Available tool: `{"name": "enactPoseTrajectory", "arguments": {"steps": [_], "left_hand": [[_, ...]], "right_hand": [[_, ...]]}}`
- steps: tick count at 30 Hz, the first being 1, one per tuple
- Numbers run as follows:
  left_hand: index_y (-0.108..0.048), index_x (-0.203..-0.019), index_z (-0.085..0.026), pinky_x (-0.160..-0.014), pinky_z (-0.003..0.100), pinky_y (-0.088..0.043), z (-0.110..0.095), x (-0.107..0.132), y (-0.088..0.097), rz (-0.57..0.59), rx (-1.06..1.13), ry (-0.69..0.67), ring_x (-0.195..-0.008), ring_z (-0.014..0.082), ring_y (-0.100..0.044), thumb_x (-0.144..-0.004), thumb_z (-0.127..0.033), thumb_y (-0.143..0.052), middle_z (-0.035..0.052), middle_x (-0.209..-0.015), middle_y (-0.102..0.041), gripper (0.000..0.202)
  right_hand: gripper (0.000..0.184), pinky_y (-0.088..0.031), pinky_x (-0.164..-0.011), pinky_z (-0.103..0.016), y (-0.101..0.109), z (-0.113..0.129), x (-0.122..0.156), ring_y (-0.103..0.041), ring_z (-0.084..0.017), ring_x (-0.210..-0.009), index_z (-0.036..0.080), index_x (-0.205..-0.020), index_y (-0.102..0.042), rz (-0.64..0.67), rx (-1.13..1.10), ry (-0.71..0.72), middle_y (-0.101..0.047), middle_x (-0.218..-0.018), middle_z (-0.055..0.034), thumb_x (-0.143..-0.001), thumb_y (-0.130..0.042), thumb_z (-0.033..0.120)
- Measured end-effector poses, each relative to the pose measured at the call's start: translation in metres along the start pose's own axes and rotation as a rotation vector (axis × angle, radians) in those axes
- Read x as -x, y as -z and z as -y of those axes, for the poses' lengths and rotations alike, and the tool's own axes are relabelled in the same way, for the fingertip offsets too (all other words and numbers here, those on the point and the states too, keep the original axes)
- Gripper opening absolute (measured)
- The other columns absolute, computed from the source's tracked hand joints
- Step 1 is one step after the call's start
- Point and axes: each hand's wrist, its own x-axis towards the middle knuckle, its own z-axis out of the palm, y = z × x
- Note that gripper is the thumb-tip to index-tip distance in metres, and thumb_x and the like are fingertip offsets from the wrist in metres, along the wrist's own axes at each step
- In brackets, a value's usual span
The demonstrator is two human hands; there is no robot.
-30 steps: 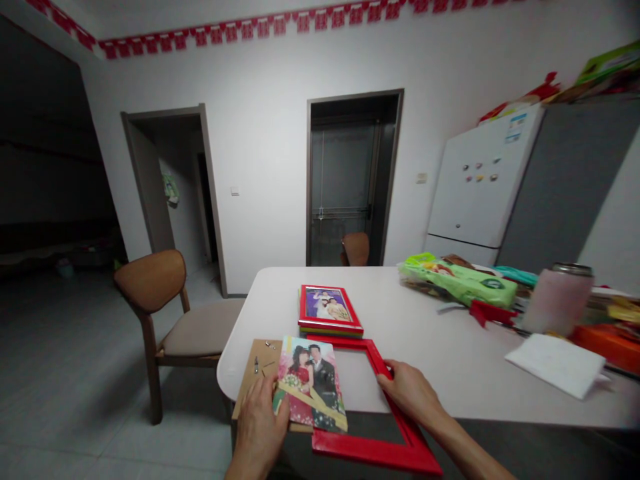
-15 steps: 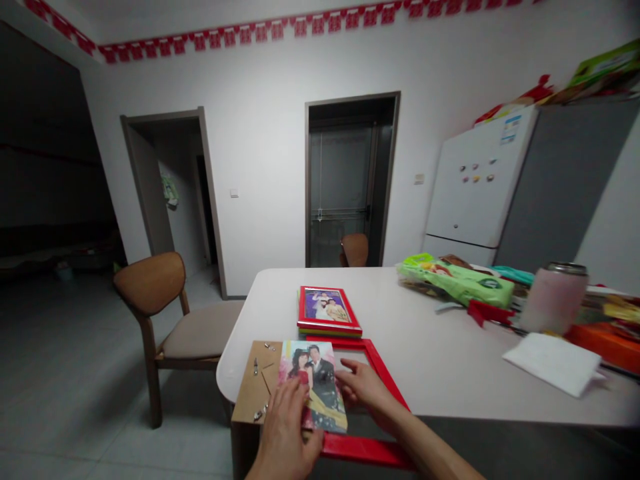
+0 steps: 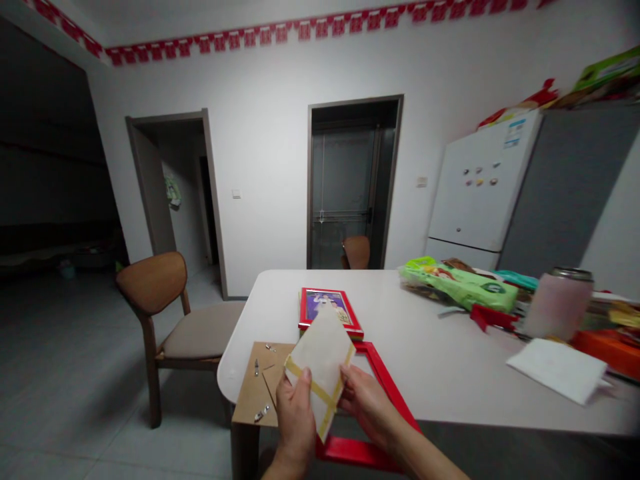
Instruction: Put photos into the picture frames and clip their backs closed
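A photo print [image 3: 324, 353] is held up in both hands, its pale back with yellowish tape strips facing me. My left hand [image 3: 296, 410] grips its lower left edge, thumb on the back. With thumb and fingers, my right hand [image 3: 364, 403] pinches the right edge. Beneath them on the table's near corner lies a red picture frame [image 3: 385, 380], partly covered by the hands and the print. To the left rests a brown backing board [image 3: 250, 393] with metal clips and a cut stand flap. A smaller framed photo [image 3: 311, 307] sits behind, partly hidden by the print's top corner.
On the right of the white table [image 3: 425, 360] are a green wipes pack [image 3: 465, 287], a pink jar [image 3: 560, 303], a white paper sheet [image 3: 557, 369] and an orange box [image 3: 607, 353]. A wooden chair [image 3: 155, 283] stands at the left.
The photo print, lying picture side up over the board and frame, has been lifted and turned over. Both hands now hold it by its edges.
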Motion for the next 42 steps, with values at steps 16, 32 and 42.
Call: {"name": "enactPoseTrajectory", "arguments": {"steps": [16,32,42], "left_hand": [[-0.041,-0.118,-0.005,-0.101,0.036,-0.023,0.011,0.019,0.019,0.565,-1.156,-0.097,-0.12,0.0233,-0.028,-0.065,-0.023,-0.05,0.0154,-0.129,-0.034,0.057],[-0.039,-0.121,-0.009,-0.101,0.037,-0.021,-0.009,0.015,0.036,0.618,-1.248,-0.097,-0.122,0.0243,-0.025,-0.058,-0.025,-0.056,0.0133,-0.132,-0.03,0.067],[-0.045,-0.115,-0.011,-0.097,0.034,-0.029,0.002,-0.024,0.133,0.203,-1.683,-0.209,-0.118,0.0206,-0.034,-0.061,-0.011,-0.044,0.0118,-0.127,-0.039,0.054]], "right_hand": [[0.043,-0.045,-0.052,-0.024,0.072,0.015,-0.039,-0.062,-0.017,-0.06,0.01,-0.104,-0.053,-0.125,0.723,0.038,-0.067,-0.065,-0.0055,-0.066,-0.034,0.015],[0.031,-0.038,-0.063,-0.03,0.059,0.013,-0.027,-0.054,-0.023,-0.083,0.012,-0.094,-0.055,-0.306,1.722,0.287,-0.055,-0.093,-0.0136,-0.073,-0.04,0.03],[0.035,-0.035,-0.076,-0.036,-0.047,-0.022,0.003,-0.047,-0.024,-0.089,0.019,-0.095,-0.058,0.138,1.516,0.535,-0.058,-0.091,-0.0091,-0.073,-0.043,0.042]]}}
